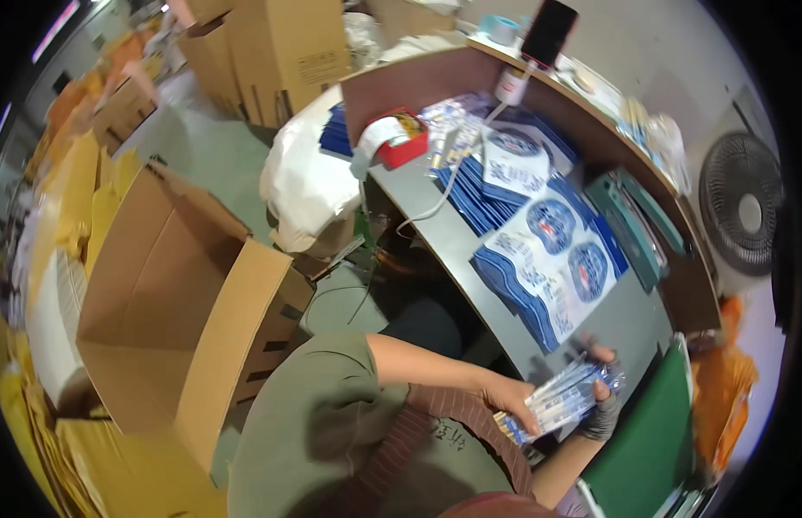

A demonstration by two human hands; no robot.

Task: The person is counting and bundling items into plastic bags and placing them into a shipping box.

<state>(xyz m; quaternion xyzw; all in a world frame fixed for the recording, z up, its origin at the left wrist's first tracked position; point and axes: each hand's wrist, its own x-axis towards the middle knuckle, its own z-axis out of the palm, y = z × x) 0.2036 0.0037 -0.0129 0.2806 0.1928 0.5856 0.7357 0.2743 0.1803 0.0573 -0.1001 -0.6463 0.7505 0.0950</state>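
A bundle of slim, clear-wrapped packets, white and blue, is held between my two hands above the near end of the grey desk. My left hand grips its left end, thumb on top. My right hand, with a dark grey covering round the palm, is closed round the right end; some fingers are hidden behind the wrap. Just beyond them lies a stack of white and blue printed bags, with more blue-edged bags farther back. What exactly the packets contain cannot be made out.
A teal metal box-like device stands at the desk's right side. Farther back are a red container, loose packets and a phone on a stand with a cable. A large open carton stands left, a fan right.
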